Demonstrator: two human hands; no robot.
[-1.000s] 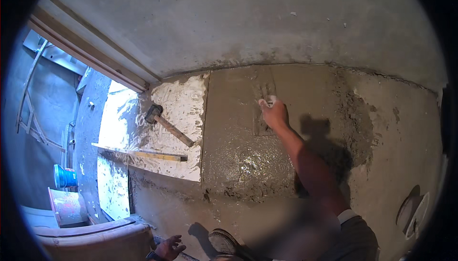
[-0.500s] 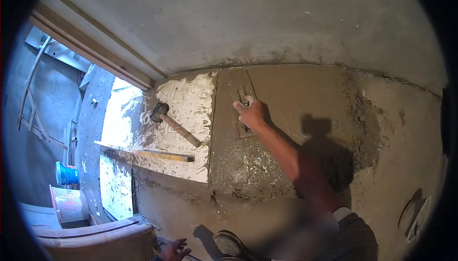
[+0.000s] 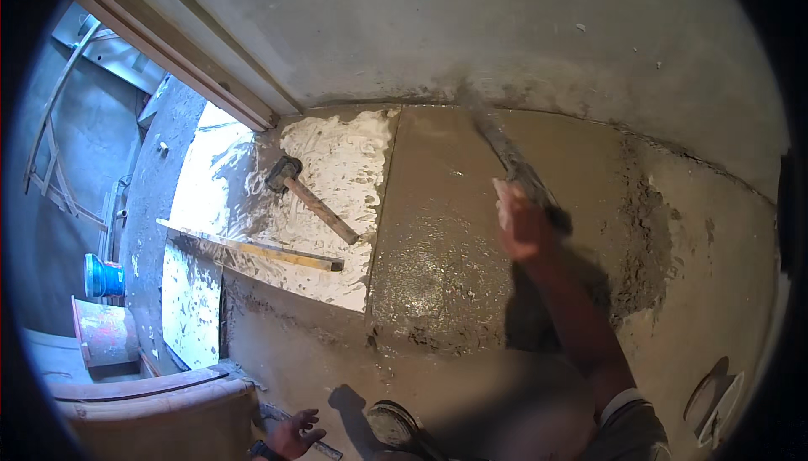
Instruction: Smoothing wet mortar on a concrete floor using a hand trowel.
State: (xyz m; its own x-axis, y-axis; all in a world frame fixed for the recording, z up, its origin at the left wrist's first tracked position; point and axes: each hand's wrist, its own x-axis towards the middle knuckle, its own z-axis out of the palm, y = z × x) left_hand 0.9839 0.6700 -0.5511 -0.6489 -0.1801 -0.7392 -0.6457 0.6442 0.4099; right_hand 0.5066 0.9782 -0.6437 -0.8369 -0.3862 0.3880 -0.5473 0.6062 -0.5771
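Observation:
My right hand [image 3: 523, 223] is wrapped around a mortar-smeared float [image 3: 509, 154]. The float is tipped up on edge, blurred by motion, with its far end close to the wall base. Below it lies a bed of wet grey-brown mortar [image 3: 438, 208], smooth at the back and rough with shiny water along the near side. At the lower left my left hand [image 3: 296, 436] has its fingers apart and slightly bent. Beside that hand a thin handle-like piece [image 3: 326, 451] shows; I cannot tell whether they touch.
A mallet [image 3: 316, 208] with a dark head rests on the white-smeared tiles [image 3: 341, 145] left of the mortar. A wooden straightedge [image 3: 252, 247] crosses them. A blue bucket [image 3: 104, 278] and a pale bucket [image 3: 107, 331] stand beyond the doorway. At the lower right lies a white round object [image 3: 722, 410].
My right hand has moved right with the float, which was flat on the mortar by the tile edge and is now raised on edge. My left hand has shifted slightly up.

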